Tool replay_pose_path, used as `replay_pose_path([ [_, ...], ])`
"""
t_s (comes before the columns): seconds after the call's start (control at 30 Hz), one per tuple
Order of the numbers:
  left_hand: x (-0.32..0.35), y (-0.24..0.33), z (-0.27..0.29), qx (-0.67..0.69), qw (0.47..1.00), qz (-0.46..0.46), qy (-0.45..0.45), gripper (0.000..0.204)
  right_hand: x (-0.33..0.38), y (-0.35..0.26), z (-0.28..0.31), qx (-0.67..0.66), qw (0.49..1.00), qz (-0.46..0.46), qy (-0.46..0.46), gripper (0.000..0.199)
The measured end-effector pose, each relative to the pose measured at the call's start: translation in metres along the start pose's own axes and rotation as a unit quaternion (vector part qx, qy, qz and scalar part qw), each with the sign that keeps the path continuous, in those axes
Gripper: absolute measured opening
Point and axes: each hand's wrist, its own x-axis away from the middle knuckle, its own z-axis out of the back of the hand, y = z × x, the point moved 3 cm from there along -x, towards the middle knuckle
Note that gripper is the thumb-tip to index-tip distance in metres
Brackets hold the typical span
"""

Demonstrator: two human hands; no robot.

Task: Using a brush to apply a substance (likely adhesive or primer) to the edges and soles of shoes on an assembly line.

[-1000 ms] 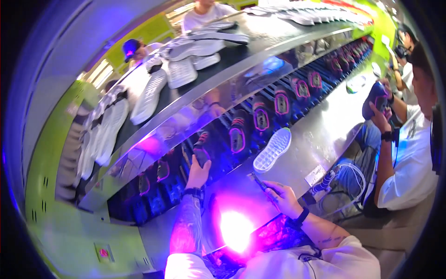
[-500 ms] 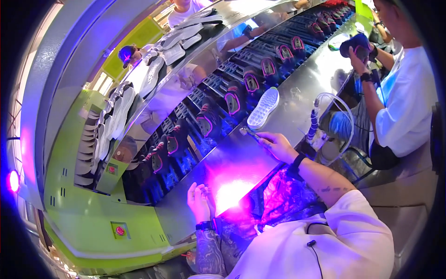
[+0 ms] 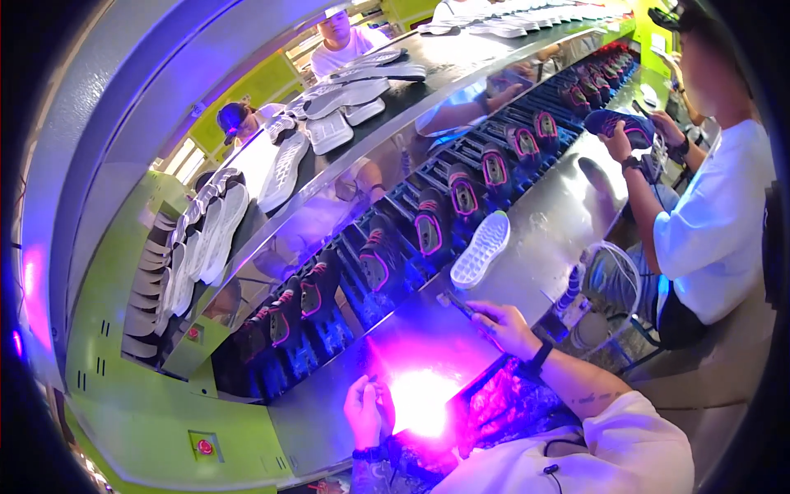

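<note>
- Left hand (image 3: pixel 368 409) nearest, fingers curled beside a bright violet glare (image 3: pixel 424 412); can't tell if anything's pinched in there.
- Right hand (image 3: pixel 508 328) pinching a thin brush-like tool (image 3: pixel 461 306) on the steel bench (image 3: pixel 559 214).
- White sole (image 3: pixel 480 249) lying just past it, untouched. Probably light, flexy foam; best grabbed by the edges.

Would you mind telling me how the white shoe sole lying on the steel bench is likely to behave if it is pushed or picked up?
The white sole lies flat and alone on the polished steel bench, so a push would probably slide it, not roll or tip it. It looks thin and gridded, likely light and somewhat bendy when lifted by one end. It seems unlikely to be fragile.
</note>
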Motion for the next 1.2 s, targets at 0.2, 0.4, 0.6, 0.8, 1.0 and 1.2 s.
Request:
replay_pose_path([
  [0.2, -0.080, 0.037, -0.027, -0.144, 0.984, 0.049, -0.088, 0.029, -0.004, -0.006, 0.002, 0.049, 0.998, 0.030, -0.019, 0.041],
  [0.4, -0.271, 0.089, -0.117, -0.423, 0.843, -0.326, -0.063, 0.034, 0.003, 0.019, 0.002, 0.032, 0.999, 0.022, 0.019, 0.034],
  [0.6, -0.433, 0.035, -0.066, -0.615, 0.736, -0.256, -0.120, 0.047, -0.008, -0.018, -0.003, 0.112, 0.993, 0.029, 0.017, 0.038],
  [0.8, -0.354, 0.075, -0.105, -0.612, 0.759, 0.020, -0.223, 0.079, 0.005, -0.023, -0.005, 0.148, 0.988, 0.047, 0.022, 0.037],
  [1.0, -0.205, 0.120, -0.049, -0.562, 0.744, -0.358, -0.047, 0.111, 0.008, -0.014, -0.015, 0.133, 0.986, 0.098, 0.038, 0.040],
  [1.2, 0.012, 0.162, -0.023, -0.369, 0.831, -0.417, -0.008, 0.077, 0.025, -0.072, -0.075, 0.179, 0.978, 0.098, -0.049, 0.039],
])
